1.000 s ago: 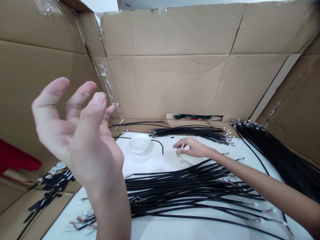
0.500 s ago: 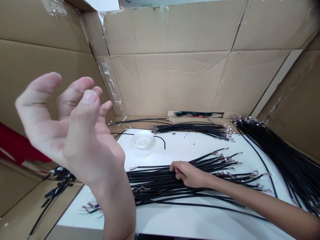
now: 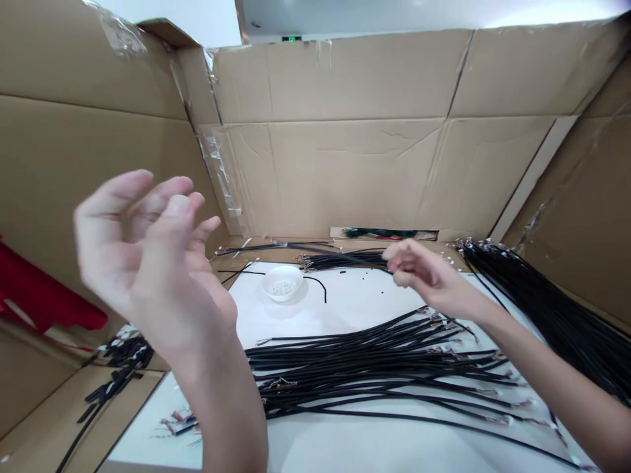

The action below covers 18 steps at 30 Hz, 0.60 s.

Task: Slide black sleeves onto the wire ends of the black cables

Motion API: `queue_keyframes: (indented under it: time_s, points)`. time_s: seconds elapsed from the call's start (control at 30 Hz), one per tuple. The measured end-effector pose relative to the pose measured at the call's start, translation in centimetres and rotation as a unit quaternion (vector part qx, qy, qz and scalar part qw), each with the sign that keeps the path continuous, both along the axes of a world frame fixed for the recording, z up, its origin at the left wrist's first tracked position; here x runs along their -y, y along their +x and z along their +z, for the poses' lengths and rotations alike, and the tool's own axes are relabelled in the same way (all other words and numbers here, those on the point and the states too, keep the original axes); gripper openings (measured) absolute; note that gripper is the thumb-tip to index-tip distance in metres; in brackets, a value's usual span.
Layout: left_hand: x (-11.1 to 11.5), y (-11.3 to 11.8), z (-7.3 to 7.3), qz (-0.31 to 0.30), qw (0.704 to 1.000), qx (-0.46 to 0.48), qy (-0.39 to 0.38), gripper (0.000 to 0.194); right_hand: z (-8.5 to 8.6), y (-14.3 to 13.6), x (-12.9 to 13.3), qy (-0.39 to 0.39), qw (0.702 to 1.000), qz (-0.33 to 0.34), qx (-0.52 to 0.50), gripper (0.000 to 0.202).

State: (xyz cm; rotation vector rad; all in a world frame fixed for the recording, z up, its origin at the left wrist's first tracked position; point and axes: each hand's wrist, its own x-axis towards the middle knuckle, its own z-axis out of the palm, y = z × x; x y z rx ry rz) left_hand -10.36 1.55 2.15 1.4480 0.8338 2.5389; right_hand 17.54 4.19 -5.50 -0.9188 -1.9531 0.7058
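Extending leftward from the right grip is black cable.

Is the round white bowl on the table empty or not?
Not empty: the round white bowl holds small white pieces, visible below its rim.

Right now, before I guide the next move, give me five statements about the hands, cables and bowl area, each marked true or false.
1. The white bowl holds small white pieces. True.
2. The left hand grips the bowl. False: it is raised apart from it, with nothing visible in its curled fingers.
3. The right hand holds a black cable. True.
4. The red cloth is at the right of the view. False: it is at the left.
5. Cables lie nearer the camera than the bowl. True.
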Motion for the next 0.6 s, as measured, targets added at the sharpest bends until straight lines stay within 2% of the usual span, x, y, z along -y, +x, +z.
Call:
queue_keyframes:
  time_s: [0.1,0.17,0.23,0.37,0.43,0.6]
  points:
    - [-0.6,-0.1,0.1,-0.076,0.996,0.015,-0.05,0.044,2.4,1.7,0.4,0.031,0.998,-0.02,-0.045,0.017]
    - [-0.7,0.3,0.0,-0.149,0.981,-0.044,-0.118,0.053,3.3,2.3,0.9,0.044,0.997,-0.027,-0.06,0.017]
    - [-0.8,1.1,-0.1,-0.221,0.959,-0.085,-0.156,0.053,3.7,2.7,1.5,0.05,0.996,-0.029,-0.067,0.018]
    - [-1.0,3.2,-0.4,-0.348,0.93,-0.062,-0.105,0.015,3.7,3.5,2.1,0.038,0.997,-0.021,-0.059,0.016]
    - [-1.1,4.1,-0.5,-0.374,0.923,-0.041,-0.085,0.003,3.8,4.1,2.1,0.023,0.998,-0.014,-0.049,0.015]
    - [-0.8,5.6,-0.9,-0.401,0.91,-0.031,-0.098,0.004,4.9,6.6,2.0,-0.03,0.999,0.016,-0.014,0.013]
